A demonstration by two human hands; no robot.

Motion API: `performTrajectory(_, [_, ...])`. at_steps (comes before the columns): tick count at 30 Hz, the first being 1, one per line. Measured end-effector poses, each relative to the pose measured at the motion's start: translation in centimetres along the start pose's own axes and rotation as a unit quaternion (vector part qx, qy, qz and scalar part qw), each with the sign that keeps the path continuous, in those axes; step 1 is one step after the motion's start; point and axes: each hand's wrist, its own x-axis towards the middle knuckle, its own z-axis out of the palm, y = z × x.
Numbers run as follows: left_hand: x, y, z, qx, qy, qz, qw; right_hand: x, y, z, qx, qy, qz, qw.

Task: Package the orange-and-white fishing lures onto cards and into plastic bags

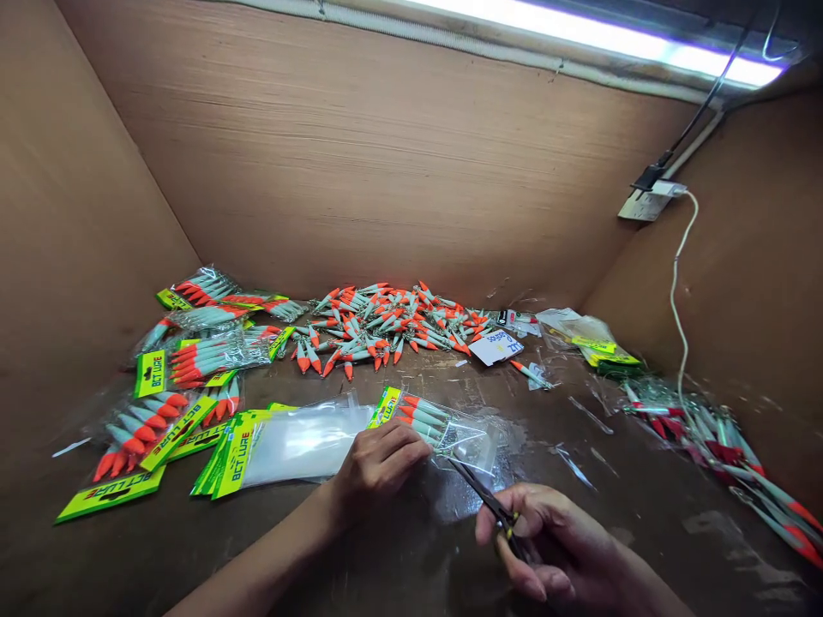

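Note:
A clear bag (472, 444) with a yellow-green header holds several orange-tipped pale lures (421, 416) in the middle of the table. My left hand (384, 456) lies over the lower left part of this bag, its fingers bent and pressed together near the lure ends. My right hand (546, 536) is wrapped round dark pliers (485, 495), whose tips point up and left to the wire ends beside my left fingertips. Whether the tips touch a wire is too small to tell. Left of my left hand lies a stack of empty clear bags (296, 441) with yellow-green headers.
A heap of loose lures (386, 321) lies by the back wall. Filled bags (212, 356) are piled at the left. A white card (496, 347), plastic scraps and a single lure (531, 374) sit right of the heap. More red-and-white lures (726, 437) and a white cable (675, 283) are at the right.

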Motion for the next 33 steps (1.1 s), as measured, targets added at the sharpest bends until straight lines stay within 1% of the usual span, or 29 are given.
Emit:
performTrajectory(5, [-0.1,0.0,0.1,-0.003,-0.006,-0.002,1.0,0.0,0.4,-0.2,0.008,0.0,-0.02,1.0])
performTrajectory(11, [-0.2,-0.1,0.1,-0.001,-0.007,0.003,1.0,0.0,0.9,-0.5,0.016,0.012,-0.017,1.0])
performTrajectory(14, [-0.1,-0.1,0.0,-0.007,0.0,0.002,1.0,0.2,0.7,-0.5,0.033,0.008,-0.018,0.999])
performTrajectory(18, [0.4,0.3,0.0,-0.017,0.022,-0.005,1.0,0.1,0.2,-0.4,0.057,0.002,-0.04,0.998])
performTrajectory(21, [0.8,0.7,0.1,-0.039,0.05,-0.05,0.997,-0.6,0.1,-0.4,0.011,0.042,-0.042,0.998])
performTrajectory(23, [1.1,0.8,0.2,-0.066,0.067,-0.105,0.99,-1.4,0.0,-0.6,-0.047,0.077,-0.042,0.995])
performTrajectory(25, [1.2,0.8,0.2,-0.1,0.082,-0.163,0.978,-2.3,-0.3,-1.1,-0.131,0.124,-0.05,0.982])
performTrajectory(26, [1.2,0.7,0.2,-0.119,0.086,-0.189,0.971,-2.9,-0.5,-1.5,-0.184,0.157,-0.054,0.969])
performTrajectory(27, [1.2,0.6,0.2,-0.138,0.09,-0.213,0.963,-3.5,-0.7,-2.0,-0.246,0.197,-0.06,0.947])
performTrajectory(28, [1.3,0.5,0.1,-0.158,0.094,-0.238,0.954,-4.1,-1.1,-2.6,-0.319,0.241,-0.067,0.914])
performTrajectory(29, [1.3,0.4,0.1,-0.181,0.096,-0.266,0.942,-4.8,-1.4,-3.3,-0.399,0.288,-0.072,0.867])
performTrajectory(30, [1.3,0.3,0.2,-0.206,0.1,-0.297,0.927,-5.4,-1.8,-4.1,-0.48,0.336,-0.071,0.807])
performTrajectory(31, [1.2,0.2,0.2,-0.234,0.104,-0.331,0.908,-5.9,-2.1,-5.0,-0.553,0.385,-0.06,0.737])
performTrajectory(32, [1.2,0.0,0.3,-0.264,0.109,-0.364,0.886,-6.4,-2.4,-6.0,-0.611,0.43,-0.039,0.664])
performTrajectory(33, [1.2,-0.2,0.3,-0.293,0.114,-0.394,0.864,-6.7,-2.6,-7.1,-0.652,0.467,-0.014,0.598])
